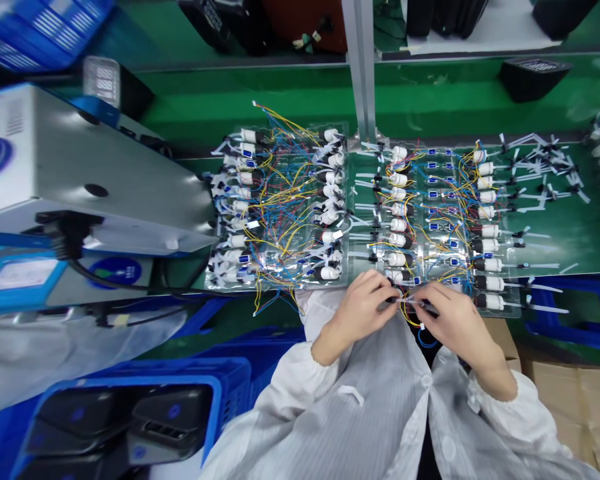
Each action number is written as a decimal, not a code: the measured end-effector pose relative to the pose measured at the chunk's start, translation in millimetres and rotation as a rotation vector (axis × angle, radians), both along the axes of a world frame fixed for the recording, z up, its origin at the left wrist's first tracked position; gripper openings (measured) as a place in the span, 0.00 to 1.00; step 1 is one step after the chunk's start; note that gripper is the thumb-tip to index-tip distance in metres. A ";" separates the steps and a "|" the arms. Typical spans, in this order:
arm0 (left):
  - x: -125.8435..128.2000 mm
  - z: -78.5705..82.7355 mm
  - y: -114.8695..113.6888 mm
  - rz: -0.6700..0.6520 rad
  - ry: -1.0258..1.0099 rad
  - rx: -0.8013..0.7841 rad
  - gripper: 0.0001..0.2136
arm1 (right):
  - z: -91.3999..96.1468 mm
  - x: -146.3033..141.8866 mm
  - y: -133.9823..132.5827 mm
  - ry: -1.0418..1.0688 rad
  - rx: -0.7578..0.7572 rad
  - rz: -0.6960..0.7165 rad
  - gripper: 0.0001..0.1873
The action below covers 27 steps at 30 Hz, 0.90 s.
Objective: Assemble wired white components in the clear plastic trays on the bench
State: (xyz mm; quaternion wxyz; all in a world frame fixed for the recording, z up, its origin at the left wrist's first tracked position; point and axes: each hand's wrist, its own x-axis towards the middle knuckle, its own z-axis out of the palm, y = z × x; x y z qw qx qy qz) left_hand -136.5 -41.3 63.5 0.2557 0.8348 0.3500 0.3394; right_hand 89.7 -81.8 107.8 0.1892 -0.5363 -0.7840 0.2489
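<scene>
At the bench's front edge, my left hand [369, 303] is closed in a pinch on a small dark part with thin coloured wires [409, 315]. My right hand [450, 315] pinches the same wired piece from the other side, and the fingertips of both hands nearly meet. Between them shows a thin pale strip or tube; the fingers hide most of the piece. Yellow, red and blue wires hang below the hands. Just beyond lies a clear plastic tray [420, 250] with rows of white-and-black cylindrical parts [397, 225], each with wires and pale strips.
A second clear tray [280, 257] of wired parts lies to the left, beside a grey metal machine [125, 180]. Loose pale strips with black ends [547, 167] are scattered at right. A metal post [361, 67] rises behind. Below left stands a blue crate [230, 393]; cardboard boxes [570, 393] are lower right.
</scene>
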 end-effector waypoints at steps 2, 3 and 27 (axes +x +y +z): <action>-4.7 -0.1 2.0 -0.035 0.001 0.012 0.05 | -0.7 1.9 1.9 0.023 0.020 0.018 0.05; -7.1 0.2 2.9 -0.042 0.003 0.020 0.06 | -1.5 2.5 3.0 0.013 0.031 0.031 0.05; -40.8 24.9 13.1 0.388 0.116 0.074 0.15 | 39.4 26.2 6.5 0.876 0.157 -0.423 0.14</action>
